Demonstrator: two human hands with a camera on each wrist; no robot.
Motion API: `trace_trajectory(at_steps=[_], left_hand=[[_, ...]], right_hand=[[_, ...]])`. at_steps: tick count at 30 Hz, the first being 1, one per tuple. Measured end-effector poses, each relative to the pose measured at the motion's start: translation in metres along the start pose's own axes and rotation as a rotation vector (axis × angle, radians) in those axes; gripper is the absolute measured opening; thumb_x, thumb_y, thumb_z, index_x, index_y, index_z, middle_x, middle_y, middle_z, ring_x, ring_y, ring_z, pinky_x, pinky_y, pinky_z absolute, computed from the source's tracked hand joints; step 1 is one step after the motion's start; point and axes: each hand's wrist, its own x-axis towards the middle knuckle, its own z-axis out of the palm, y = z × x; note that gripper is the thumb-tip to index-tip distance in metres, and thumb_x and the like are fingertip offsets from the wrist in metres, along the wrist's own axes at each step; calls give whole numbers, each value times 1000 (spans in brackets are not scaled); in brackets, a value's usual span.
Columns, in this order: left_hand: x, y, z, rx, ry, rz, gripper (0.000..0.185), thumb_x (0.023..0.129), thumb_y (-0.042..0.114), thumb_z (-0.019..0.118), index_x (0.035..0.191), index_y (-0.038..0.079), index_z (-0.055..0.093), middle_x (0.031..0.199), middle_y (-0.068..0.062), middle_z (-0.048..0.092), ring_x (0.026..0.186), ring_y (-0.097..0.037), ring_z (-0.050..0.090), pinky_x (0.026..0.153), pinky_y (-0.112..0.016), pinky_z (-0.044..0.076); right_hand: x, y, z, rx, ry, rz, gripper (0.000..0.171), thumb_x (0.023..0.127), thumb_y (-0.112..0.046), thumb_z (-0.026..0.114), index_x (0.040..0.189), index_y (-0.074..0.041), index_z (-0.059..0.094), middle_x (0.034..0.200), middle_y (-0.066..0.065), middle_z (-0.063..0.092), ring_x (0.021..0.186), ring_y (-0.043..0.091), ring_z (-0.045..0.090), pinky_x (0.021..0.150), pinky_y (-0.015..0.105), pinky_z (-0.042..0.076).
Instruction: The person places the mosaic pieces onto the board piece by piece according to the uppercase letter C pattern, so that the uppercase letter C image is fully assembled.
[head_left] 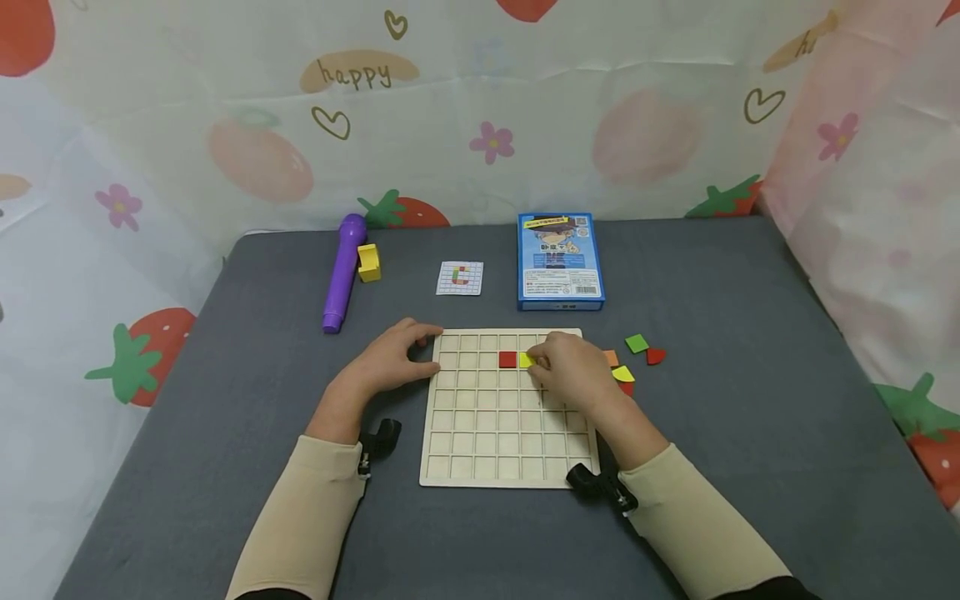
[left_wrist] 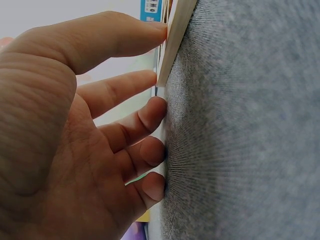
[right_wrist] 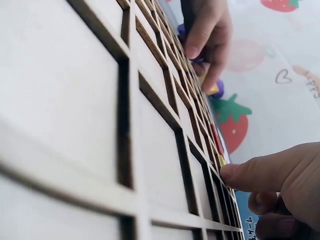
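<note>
A wooden grid board (head_left: 465,421) lies flat on the table. A red square tile (head_left: 507,359) sits in a cell of its second row from the far edge. Right beside it is a yellow tile (head_left: 525,360), partly hidden under my right hand (head_left: 573,371), whose thumb and fingertips pinch it at the cell. In the right wrist view the thumb (right_wrist: 260,172) lies against the yellow piece. My left hand (head_left: 390,358) rests at the board's far left corner; its thumb and index finger touch the left edge, and the other fingers rest on the cloth.
Right of the board lie loose tiles, among them a green one (head_left: 637,343), a red one (head_left: 656,357) and a yellow one (head_left: 623,375). Behind stand a blue box (head_left: 561,262), a pattern card (head_left: 460,278), a purple microphone-shaped stick (head_left: 345,273) and a yellow block (head_left: 369,263).
</note>
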Motion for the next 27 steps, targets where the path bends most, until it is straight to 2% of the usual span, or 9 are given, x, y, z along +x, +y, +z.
trace_trajectory(at_steps=[4,9,16,21,27], left_hand=[[0,0,1,-3,0,2,59,92,25,75,146,8,57,115,-13,53,104,-29,51,89,-45,42],[0,0,1,-8,-1,6,59,92,25,75,146,7,57,115,-13,53,103,-29,51,89,-46,42],[1,-1,0,-17,1,18,59,92,24,75,145,5,57,113,-13,54,100,-29,50,88,-45,41],[1,-2,0,-16,-2,21,59,92,24,75,145,5,57,112,-13,53,99,-29,50,87,-45,41],[1,-2,0,-14,2,22,59,92,24,75,145,5,58,112,-13,54,101,-29,51,88,-45,41]], right_hand=[[-3,0,-9,60,12,8,21,96,-17,72,114,-8,78,75,2,50,66,17,44,56,31,31],[-11,3,-30,124,40,42,33,96,-17,74,127,-6,74,78,4,49,67,20,41,58,34,31],[-21,18,-59,184,49,57,30,97,-14,71,126,-6,73,89,7,52,73,22,47,62,37,38],[-28,37,-76,243,7,135,29,99,-14,69,127,-5,71,98,10,53,75,25,51,63,38,43],[-36,66,-86,252,-108,196,27,97,-11,67,121,-1,71,93,10,52,74,24,48,63,38,40]])
